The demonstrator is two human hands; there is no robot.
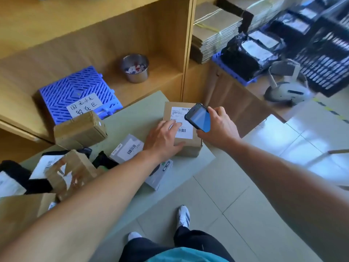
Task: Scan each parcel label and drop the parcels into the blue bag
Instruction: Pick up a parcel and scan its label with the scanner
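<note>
Green desk (132, 120): far right corner carries the box, bare top around it.
Box (188, 146): cardboard, close to the right edge; white label (184, 134) with barcodes, print unreadable.
Left hand (162, 138): flat, fingers spread on the box, gripping nothing.
Right hand (220, 127): closed around the phone.
Phone (199, 118): tilted over the label.

Brown box (188, 146), white barcoded label (184, 133)

Grey-green table (139, 112) w/ cardboard parcels (80, 129), white boxes (127, 148), black bags (13, 170).
</note>
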